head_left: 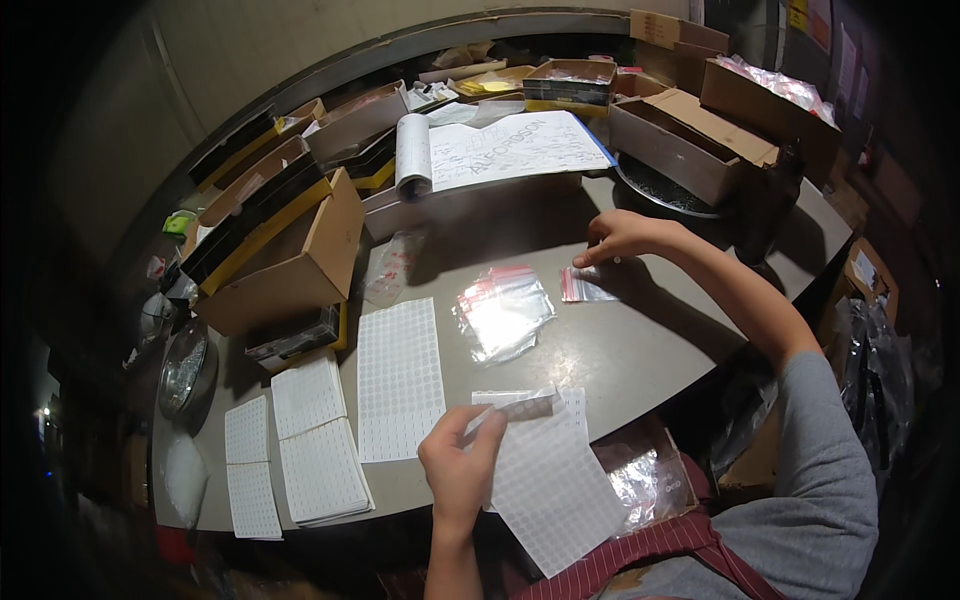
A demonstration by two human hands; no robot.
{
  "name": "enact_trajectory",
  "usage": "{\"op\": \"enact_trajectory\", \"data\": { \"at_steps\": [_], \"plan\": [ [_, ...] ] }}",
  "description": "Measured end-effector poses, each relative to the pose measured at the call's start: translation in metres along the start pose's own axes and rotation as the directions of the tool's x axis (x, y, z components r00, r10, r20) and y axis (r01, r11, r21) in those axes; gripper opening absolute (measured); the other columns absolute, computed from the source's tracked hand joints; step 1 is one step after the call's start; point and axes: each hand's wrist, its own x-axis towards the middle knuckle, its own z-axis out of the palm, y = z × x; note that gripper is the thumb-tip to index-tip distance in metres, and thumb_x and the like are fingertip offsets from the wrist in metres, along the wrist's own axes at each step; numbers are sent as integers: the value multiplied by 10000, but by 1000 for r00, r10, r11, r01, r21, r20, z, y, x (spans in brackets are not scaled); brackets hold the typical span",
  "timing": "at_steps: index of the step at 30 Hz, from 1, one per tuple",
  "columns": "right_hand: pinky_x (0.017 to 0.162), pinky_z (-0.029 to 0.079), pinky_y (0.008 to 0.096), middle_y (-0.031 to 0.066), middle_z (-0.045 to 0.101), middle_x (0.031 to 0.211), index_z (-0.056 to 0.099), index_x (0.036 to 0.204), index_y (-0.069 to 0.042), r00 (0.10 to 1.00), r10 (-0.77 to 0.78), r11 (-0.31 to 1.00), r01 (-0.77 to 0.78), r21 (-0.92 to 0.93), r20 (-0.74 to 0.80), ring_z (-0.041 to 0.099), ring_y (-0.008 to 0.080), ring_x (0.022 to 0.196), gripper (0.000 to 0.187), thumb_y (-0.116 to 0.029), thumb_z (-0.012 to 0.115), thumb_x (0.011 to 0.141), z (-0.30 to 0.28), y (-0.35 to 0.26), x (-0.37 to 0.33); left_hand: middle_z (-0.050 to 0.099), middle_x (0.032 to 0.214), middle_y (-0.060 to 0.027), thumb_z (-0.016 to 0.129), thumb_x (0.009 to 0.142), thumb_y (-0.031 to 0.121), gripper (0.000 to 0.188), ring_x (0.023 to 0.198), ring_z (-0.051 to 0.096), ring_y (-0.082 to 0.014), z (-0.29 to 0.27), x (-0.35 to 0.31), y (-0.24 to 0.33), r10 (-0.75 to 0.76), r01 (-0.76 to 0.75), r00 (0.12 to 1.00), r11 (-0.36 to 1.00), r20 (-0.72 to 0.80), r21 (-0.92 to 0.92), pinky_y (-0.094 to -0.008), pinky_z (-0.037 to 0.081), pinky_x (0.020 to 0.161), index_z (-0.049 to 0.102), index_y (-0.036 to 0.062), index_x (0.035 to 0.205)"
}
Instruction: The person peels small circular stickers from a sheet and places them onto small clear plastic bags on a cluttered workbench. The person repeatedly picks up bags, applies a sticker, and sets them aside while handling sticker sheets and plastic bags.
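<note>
My left hand [462, 462] pinches the top of a sheet of round stickers [548, 485] between thumb and fingers. The sheet hangs slanting over the table's near edge; its top strip is folded back. Across the table, my right hand [628, 236] is curled, its thumb tip touching a small stack of red-topped clear zip bags [588, 284]. A small whitish spot shows by its fingers, too small to name. Left of that stack lies a fanned pile of clear zip bags [503, 315], shining under the light. Another sticker sheet [400, 380] lies flat on the table.
Stacks of printed label sheets [322, 440] lie at the left, beside a glass bowl [187, 368]. Open cardboard boxes [290, 260] line the left and back. A scribbled paper pad [505, 150] rests on a box; a dark round tray [665, 190] stands at the back right.
</note>
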Motion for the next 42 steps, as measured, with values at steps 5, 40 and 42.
{"op": "enact_trajectory", "data": {
  "at_steps": [5,40,42],
  "plan": [
    [663,540,387,152,721,832,719,1021,61,993,-83,994,89,-62,87,704,257,789,592,-483,823,810,13,-18,-15,698,866,-43,724,918,40,159,770,618,-81,-3,-2,-5,19,-20,1000,999,-8,-34,-207,489,687,710,-94,1002],
    [436,230,255,-29,470,598,751,1074,-47,989,-121,793,42,608,89,339,63,482,269,-278,652,977,2,24,-59,700,889,-53,728,895,19,158,795,617,-101,4,-4,8,-10,4,998,995,-65,-103,-249,519,726,722,-89,1009],
    [438,235,252,-29,466,612,744,1091,-41,988,-107,832,25,554,115,349,63,496,291,-295,671,968,-2,44,-61,699,888,-51,720,899,13,146,795,615,-98,4,-4,9,-15,11,998,998,-53,-66,-246,518,727,721,-89,1005]
  ]
}}
